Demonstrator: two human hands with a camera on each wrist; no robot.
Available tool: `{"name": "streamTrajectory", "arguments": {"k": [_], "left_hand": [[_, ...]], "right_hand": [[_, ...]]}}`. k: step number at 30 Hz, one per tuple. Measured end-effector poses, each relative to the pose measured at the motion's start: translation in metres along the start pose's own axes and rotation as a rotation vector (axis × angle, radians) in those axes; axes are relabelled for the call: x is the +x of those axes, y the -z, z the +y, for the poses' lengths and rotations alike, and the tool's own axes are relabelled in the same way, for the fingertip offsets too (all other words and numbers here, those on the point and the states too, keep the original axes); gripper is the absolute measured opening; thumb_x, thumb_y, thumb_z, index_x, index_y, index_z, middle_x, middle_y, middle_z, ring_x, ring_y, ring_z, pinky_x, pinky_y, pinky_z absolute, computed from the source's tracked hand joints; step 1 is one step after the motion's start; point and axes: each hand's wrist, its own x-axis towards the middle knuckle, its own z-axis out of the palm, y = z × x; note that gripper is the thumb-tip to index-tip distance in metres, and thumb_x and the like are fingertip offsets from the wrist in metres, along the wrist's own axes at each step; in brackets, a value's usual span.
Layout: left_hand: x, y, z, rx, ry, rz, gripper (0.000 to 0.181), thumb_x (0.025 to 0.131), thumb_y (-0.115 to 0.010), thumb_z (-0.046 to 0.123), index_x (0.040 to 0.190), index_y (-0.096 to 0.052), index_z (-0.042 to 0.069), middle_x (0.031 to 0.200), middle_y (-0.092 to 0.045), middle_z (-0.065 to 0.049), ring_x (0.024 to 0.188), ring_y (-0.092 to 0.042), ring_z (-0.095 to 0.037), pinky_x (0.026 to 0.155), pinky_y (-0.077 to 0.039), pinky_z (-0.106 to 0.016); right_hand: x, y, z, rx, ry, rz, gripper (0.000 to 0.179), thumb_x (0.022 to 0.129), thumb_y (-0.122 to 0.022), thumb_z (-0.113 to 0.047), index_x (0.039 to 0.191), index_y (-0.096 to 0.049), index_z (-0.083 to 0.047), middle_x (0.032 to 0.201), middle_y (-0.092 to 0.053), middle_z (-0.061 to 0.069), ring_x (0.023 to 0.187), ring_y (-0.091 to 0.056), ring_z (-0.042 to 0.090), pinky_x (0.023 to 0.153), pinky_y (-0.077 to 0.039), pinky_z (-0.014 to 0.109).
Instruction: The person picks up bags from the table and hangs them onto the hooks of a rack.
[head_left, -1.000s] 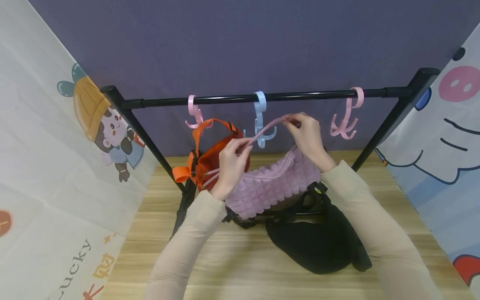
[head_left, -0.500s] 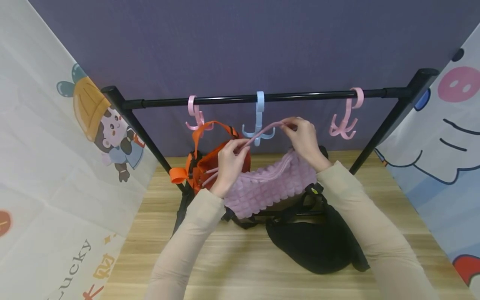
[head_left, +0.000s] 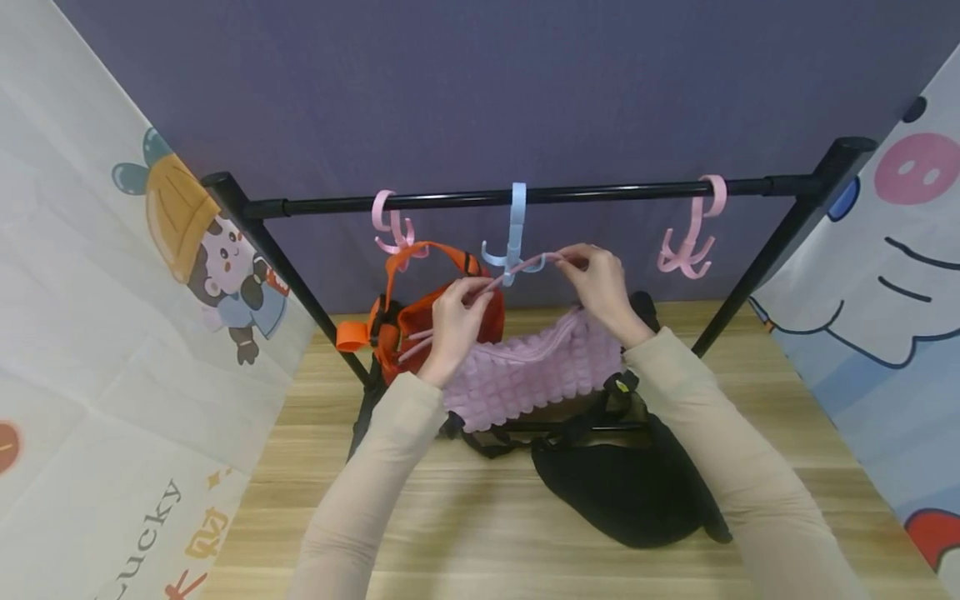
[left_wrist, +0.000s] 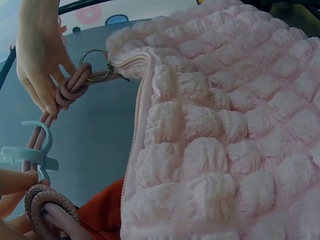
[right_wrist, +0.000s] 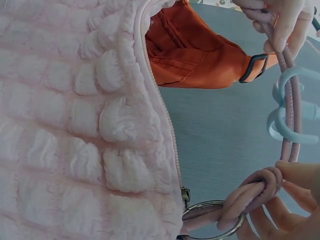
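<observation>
The left hand (head_left: 454,325) and right hand (head_left: 598,279) each pinch the corded strap (head_left: 495,282), fingertips clamped on it; the lilac puffed handbag (head_left: 532,375) hangs below both. Between their fingers, the strap crosses a light-blue multi-prong hook (head_left: 515,225); a level, taut span probably guides best.

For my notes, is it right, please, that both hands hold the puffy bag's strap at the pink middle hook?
The middle hook is light blue, not pink, in the head view; left hand and right hand do hold the puffy bag's strap there.
</observation>
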Motion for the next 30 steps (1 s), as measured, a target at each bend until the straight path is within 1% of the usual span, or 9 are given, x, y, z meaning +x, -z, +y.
{"name": "streamTrajectory", "arguments": {"k": [5, 9, 13, 18, 23, 30], "left_hand": [[0.003, 0.000, -0.003, -0.021, 0.022, -0.015, 0.014, 0.081, -0.063, 0.006, 0.094, -0.067, 0.005, 0.083, -0.064, -0.008, 0.072, -0.059, -0.016, 0.064, -0.048, -0.027], [0.003, 0.000, -0.004, -0.026, 0.024, -0.023, 0.014, 0.081, -0.062, 0.006, 0.094, -0.067, 0.005, 0.085, -0.064, -0.008, 0.073, -0.059, -0.017, 0.065, -0.048, -0.027], [0.002, -0.001, -0.006, -0.040, 0.030, -0.023, 0.014, 0.081, -0.062, 0.006, 0.095, -0.067, 0.005, 0.086, -0.065, -0.008, 0.075, -0.059, -0.017, 0.066, -0.049, -0.026], [0.000, 0.000, -0.008, -0.054, 0.031, -0.019, 0.014, 0.081, -0.062, 0.006, 0.095, -0.067, 0.005, 0.087, -0.065, -0.008, 0.075, -0.060, -0.016, 0.066, -0.049, -0.026], [-0.001, 0.001, -0.008, -0.064, 0.035, -0.019, 0.015, 0.081, -0.062, 0.005, 0.095, -0.067, 0.006, 0.087, -0.065, -0.008, 0.075, -0.060, -0.016, 0.066, -0.049, -0.026], [-0.003, 0.001, -0.005, -0.058, 0.030, -0.040, 0.016, 0.081, -0.062, 0.004, 0.096, -0.066, 0.005, 0.088, -0.064, -0.009, 0.076, -0.060, -0.017, 0.067, -0.050, -0.025]], "right_hand": [[0.000, -0.001, 0.001, 0.015, -0.007, -0.004, 0.019, 0.086, -0.057, -0.011, 0.100, -0.064, 0.001, 0.092, -0.063, 0.017, 0.080, -0.059, 0.026, 0.069, -0.046, 0.038], [0.000, -0.003, 0.003, 0.024, -0.022, -0.006, 0.018, 0.086, -0.057, -0.010, 0.099, -0.063, 0.000, 0.093, -0.064, 0.016, 0.080, -0.060, 0.026, 0.069, -0.047, 0.038], [-0.002, -0.005, 0.006, 0.042, -0.031, -0.024, 0.018, 0.085, -0.057, -0.008, 0.100, -0.062, 0.000, 0.094, -0.064, 0.017, 0.083, -0.061, 0.027, 0.071, -0.048, 0.038], [-0.005, -0.009, 0.009, 0.072, -0.023, -0.038, 0.018, 0.085, -0.056, -0.007, 0.100, -0.062, 0.001, 0.095, -0.063, 0.017, 0.086, -0.061, 0.027, 0.074, -0.048, 0.038], [-0.007, -0.010, 0.010, 0.070, -0.011, -0.037, 0.019, 0.085, -0.056, -0.007, 0.101, -0.061, 0.001, 0.094, -0.064, 0.017, 0.085, -0.061, 0.027, 0.075, -0.048, 0.038], [-0.011, -0.010, 0.011, 0.077, 0.018, -0.038, 0.019, 0.085, -0.055, -0.005, 0.102, -0.061, 0.002, 0.093, -0.063, 0.018, 0.085, -0.060, 0.027, 0.074, -0.048, 0.039]]}}
